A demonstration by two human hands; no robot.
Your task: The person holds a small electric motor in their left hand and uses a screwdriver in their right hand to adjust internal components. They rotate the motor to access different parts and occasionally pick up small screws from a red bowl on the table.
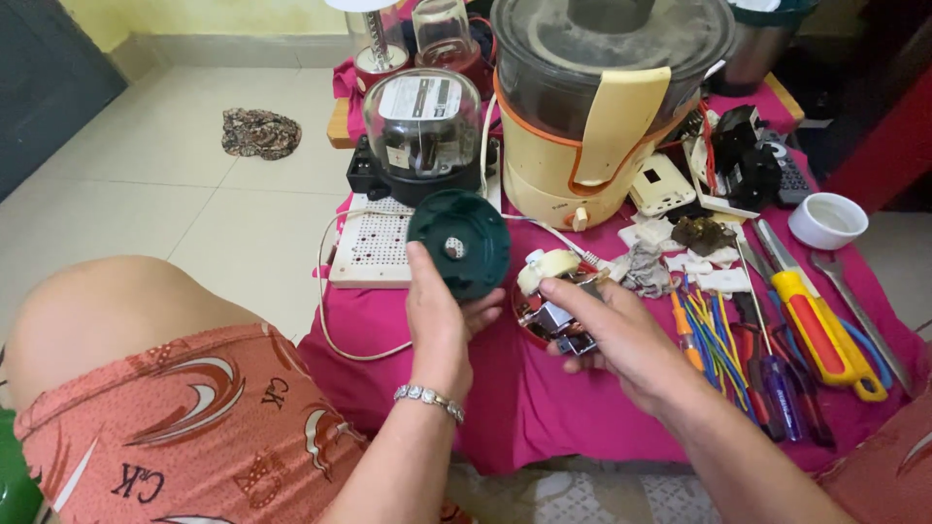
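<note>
Green disc [458, 243] between left-hand fingers [419, 281].

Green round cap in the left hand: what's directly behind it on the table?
Behind the green round cap in the left hand sits a white perforated board and a black-based clear-domed meter. The cap covers the board's right part and the meter base's front edge.

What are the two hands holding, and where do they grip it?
The left hand holds a dark green round cap by its lower edge. The right hand reaches fingers into a small heap of metal parts; whether it grips one cannot be told.
</note>
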